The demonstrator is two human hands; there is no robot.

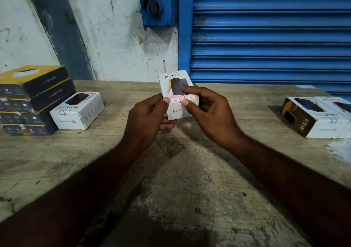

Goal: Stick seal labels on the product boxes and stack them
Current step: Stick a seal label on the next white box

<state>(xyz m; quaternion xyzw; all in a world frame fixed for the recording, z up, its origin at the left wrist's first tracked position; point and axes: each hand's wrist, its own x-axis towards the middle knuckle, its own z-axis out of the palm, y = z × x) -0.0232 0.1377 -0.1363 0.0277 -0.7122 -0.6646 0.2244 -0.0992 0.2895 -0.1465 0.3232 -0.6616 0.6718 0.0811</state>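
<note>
The product box (176,81) is a small white carton. Its top face is printed "HALLEY 20K" above a picture of a dark power bank with an orange strap, and the near end face carries a red logo and lettering partly hidden by a thumb. A seal label (182,99), small and outlined in red, sits folded over the edge where the top face meets the near end. A similar red outline shows at the far edge of the top face.

The box is held in the air above the middle of the surface (180,180), tilted so its top face leans toward the camera. The left grip (146,119) holds it from the left, with the thumb on the near left corner and the fingers curled underneath. The right grip (210,113) pinches the near right part, forefinger on the top face and thumb on the end face, just beside the seal label on either side of the edge.

To the left, a matching white box (77,112) lies on the worn wooden surface, touching a stack of dark boxes (32,98) with yellow tops. Well apart on the right lie more boxes (319,117), one marked "65W". Behind stand a scuffed white wall (117,37) and a blue shutter (266,30).
</note>
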